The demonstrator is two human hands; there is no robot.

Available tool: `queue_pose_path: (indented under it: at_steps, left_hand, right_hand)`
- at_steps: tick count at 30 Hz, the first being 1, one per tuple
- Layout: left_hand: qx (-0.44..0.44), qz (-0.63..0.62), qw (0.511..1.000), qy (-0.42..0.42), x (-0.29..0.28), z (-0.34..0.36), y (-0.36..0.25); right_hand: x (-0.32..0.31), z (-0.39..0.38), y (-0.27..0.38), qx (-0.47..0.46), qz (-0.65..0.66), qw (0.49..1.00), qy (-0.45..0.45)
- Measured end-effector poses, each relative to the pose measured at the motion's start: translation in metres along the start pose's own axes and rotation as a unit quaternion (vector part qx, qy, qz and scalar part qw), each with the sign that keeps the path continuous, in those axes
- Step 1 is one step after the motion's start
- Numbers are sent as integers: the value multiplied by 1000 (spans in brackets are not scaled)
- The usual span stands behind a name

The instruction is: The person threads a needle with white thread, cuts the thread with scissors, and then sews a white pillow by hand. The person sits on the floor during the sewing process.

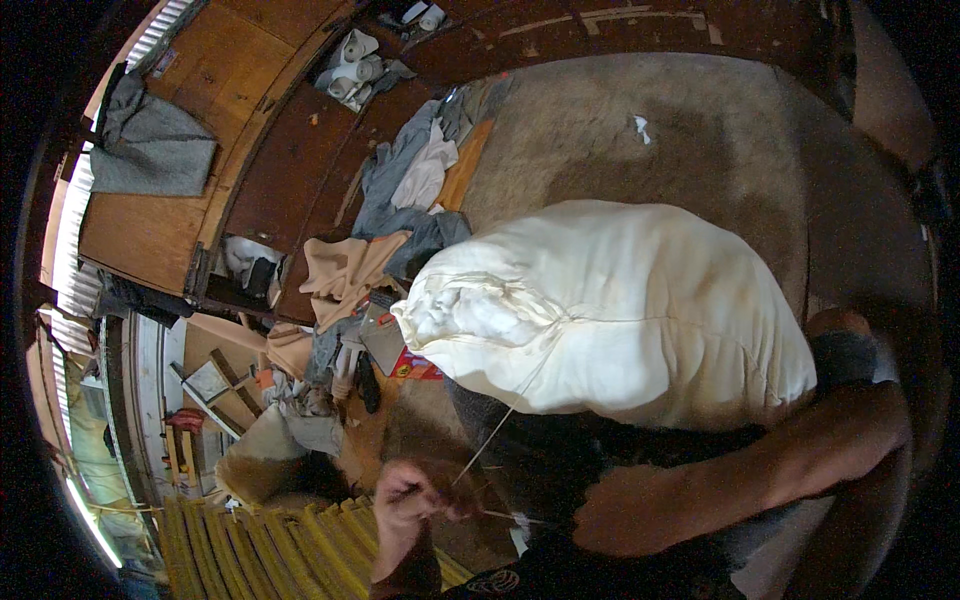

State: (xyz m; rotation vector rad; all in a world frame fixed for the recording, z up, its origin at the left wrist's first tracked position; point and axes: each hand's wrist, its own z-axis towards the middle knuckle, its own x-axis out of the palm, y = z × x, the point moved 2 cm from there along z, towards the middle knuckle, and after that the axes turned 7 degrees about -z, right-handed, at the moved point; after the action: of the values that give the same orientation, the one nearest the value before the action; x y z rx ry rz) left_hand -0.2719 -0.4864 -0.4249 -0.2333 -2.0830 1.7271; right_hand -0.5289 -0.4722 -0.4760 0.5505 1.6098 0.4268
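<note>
Brown carpet [700, 130] under white stuffed pillow [620, 310]; cloth scraps [400, 200] litter wooden workbench [290, 160].

Cream-white pillow [620, 310]; brown, perhaps mottled, carpet [690, 140].

The stuffed pillow [620, 310] is lying on the floor [720, 150], just beyond the fingers [415, 492] of the left hand [405, 500]. A thread [495, 435] is running from those fingers up to the pillow. The right hand [625, 510] is sitting to their right. A pile of clothes [400, 200] is lying farther beyond, to the left.
</note>
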Motion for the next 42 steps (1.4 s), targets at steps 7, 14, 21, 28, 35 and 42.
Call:
queue_pose_path:
  at_steps: [7, 14, 21, 28, 35, 42]
  left_hand:
    - [103, 287, 951, -46, -19, -38, -41]
    - [165, 416, 894, 8, -9, -35, -75]
    - [177, 444, 876, 60, -11, -20, -82]
    - [234, 297, 922, 79, 5, -8, -50]
    - [315, 161, 934, -46, 60, 41, -14]
    - [336, 112, 930, -102, 63, 85, 9]
  right_hand:
    - [-41, -17, -8, -86, 103, 973, -188]
    - [-50, -13, -6, -5, -127, 894, -429]
    - [-35, -14, -9, 9, -244, 900, -360]
    - [-60, -25, 11, 60, -96, 910, -400]
    - [-62, -22, -4, 87, 129, 864, -479]
    - [-91, -48, -28, 64, 213, 772, -595]
